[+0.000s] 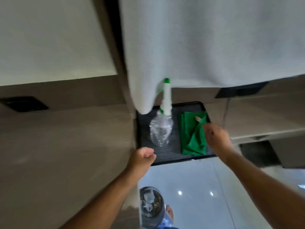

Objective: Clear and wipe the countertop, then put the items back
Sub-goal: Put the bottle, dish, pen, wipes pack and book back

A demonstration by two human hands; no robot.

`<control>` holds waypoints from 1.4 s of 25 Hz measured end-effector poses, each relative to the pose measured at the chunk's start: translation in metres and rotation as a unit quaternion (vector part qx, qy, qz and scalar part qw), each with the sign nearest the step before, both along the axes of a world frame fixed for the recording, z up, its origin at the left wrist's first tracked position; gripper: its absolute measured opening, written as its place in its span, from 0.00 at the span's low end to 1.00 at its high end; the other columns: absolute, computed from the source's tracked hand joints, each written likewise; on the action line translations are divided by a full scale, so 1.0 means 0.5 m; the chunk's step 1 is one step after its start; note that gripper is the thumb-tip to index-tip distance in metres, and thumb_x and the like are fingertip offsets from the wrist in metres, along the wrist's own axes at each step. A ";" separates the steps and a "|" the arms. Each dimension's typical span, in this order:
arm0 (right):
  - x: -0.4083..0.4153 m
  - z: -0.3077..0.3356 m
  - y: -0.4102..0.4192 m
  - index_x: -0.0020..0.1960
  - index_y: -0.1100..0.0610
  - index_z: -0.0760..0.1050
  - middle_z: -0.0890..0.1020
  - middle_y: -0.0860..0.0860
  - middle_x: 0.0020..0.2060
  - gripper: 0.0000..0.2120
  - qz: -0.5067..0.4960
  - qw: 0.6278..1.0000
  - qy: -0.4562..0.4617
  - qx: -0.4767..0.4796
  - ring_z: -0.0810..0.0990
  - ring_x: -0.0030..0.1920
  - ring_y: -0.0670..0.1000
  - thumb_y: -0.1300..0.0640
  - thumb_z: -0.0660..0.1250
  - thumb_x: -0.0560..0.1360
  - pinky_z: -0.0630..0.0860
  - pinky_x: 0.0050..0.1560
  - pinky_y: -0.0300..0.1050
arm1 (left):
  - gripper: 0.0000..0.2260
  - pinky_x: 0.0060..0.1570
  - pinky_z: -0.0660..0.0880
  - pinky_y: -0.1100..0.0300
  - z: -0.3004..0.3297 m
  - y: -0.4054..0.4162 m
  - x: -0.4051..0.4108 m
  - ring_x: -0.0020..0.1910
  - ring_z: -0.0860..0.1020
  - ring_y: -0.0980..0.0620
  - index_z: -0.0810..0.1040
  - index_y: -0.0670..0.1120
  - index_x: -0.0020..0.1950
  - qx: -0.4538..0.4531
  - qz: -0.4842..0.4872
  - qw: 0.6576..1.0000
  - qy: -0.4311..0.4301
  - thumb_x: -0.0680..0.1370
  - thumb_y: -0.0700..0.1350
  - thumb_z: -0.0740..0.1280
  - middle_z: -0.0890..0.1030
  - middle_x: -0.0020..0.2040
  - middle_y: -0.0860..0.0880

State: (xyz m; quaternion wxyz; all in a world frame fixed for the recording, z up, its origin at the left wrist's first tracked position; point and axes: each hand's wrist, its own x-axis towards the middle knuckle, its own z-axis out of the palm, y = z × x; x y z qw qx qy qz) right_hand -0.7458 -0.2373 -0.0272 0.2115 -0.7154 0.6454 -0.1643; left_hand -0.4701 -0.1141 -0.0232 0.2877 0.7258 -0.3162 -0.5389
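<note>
The right hand is pinching the cloth at the tray's right edge; it should lift clear of the bottle. The left hand is loosely curled, empty.

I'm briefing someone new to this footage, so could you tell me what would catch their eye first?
Probably the bright green cloth, folded on the right side of the black tray, with the right hand reaching its edge. Beside it, on the tray's left, stands a clear spray bottle with a green-tipped white nozzle. The left hand hangs at the tray's near left corner.
</note>
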 end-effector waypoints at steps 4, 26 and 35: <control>0.184 0.012 0.217 0.48 0.48 0.80 0.83 0.44 0.42 0.15 0.047 0.995 -0.087 0.028 0.83 0.40 0.44 0.68 0.71 0.72 0.73 0.37 0.28 | 0.13 0.45 0.73 0.69 0.039 0.138 0.306 0.44 0.81 0.57 0.82 0.45 0.55 -0.040 0.060 0.989 -0.126 0.73 0.48 0.69 0.84 0.47 0.49; 1.746 0.237 0.450 0.73 0.48 0.65 0.74 0.46 0.67 0.35 0.456 0.849 -0.224 0.145 0.74 0.62 0.44 0.42 0.73 0.70 0.73 0.60 0.44 | 0.34 0.58 0.78 0.49 -0.008 0.469 1.310 0.59 0.80 0.53 0.67 0.50 0.68 -0.202 0.331 0.887 -0.249 0.67 0.58 0.76 0.80 0.60 0.50; 1.648 0.312 0.456 0.57 0.48 0.73 0.81 0.42 0.47 0.12 0.361 0.876 -0.293 0.129 0.81 0.47 0.41 0.49 0.69 0.75 0.80 0.48 0.45 | 0.25 0.54 0.79 0.55 0.026 0.466 1.249 0.56 0.81 0.55 0.74 0.48 0.67 -0.299 0.239 0.898 -0.219 0.74 0.56 0.69 0.82 0.58 0.51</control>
